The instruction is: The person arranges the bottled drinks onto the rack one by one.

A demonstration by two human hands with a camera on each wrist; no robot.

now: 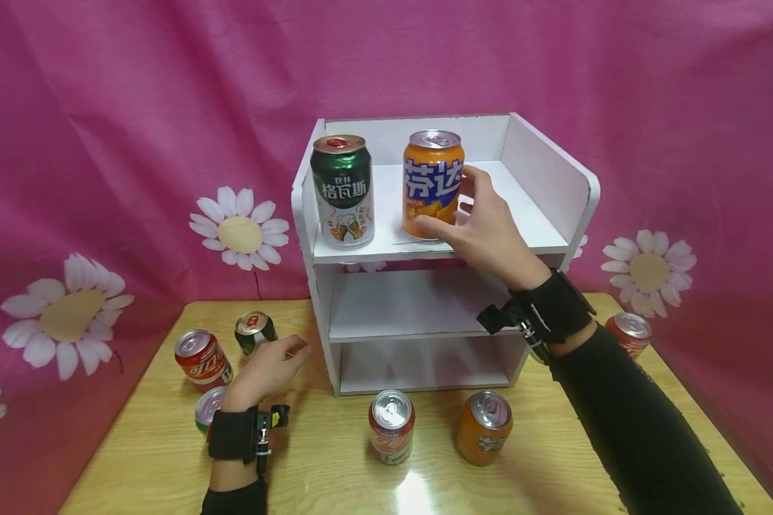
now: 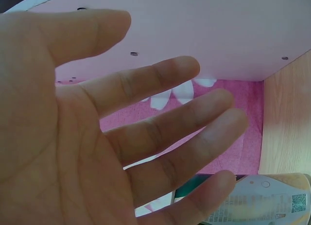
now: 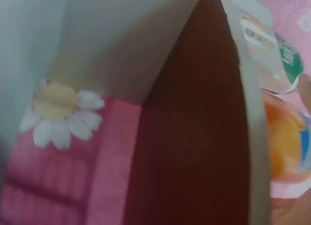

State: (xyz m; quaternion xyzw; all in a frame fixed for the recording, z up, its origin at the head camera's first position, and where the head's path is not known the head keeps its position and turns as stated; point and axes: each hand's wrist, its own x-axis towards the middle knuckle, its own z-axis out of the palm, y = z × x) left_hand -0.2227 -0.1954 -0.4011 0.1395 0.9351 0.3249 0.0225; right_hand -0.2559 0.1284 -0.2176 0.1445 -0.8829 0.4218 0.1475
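Observation:
On the top board of the white shelf, an orange soda can stands upright near the front edge. My right hand holds it from the right, thumb across the front and fingers at the far side. A green and white can stands to its left on the same board. My left hand is beside the shelf's left side above the table, fingers spread and relaxed, palm bare in the left wrist view. Nearest to it is a dark green can with a gold top, partly hidden behind the hand.
Red cola cans stand at the table's left, front middle and right. Another orange can stands before the shelf. A can with a green lower edge is partly hidden by the left wrist. A pink curtain hangs behind.

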